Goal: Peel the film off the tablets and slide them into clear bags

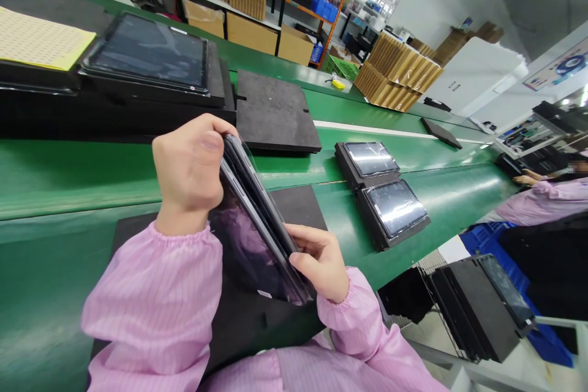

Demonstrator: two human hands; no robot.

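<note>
My left hand (190, 168) is closed around the upper end of a dark tablet (243, 251), which is tilted on edge in front of me. Its glossy face reflects the pink sleeve, and a second thin dark slab lies against its back with a narrow gap between them; whether that is another tablet or a cover I cannot tell. Lower down, my right hand (321, 260) pinches the far side with thumb and fingers. Beneath both hands lies a black foam pad (303, 205) on the green work surface.
At the left, a tablet (151, 52) rests on stacked black foam beside a yellow label sheet (43, 40). A foam block (275, 110) lies ahead. Two tablets in foam trays (397, 208) sit to the right, near a rack of trays (478, 306). A co-worker's sleeve (542, 202) shows far right.
</note>
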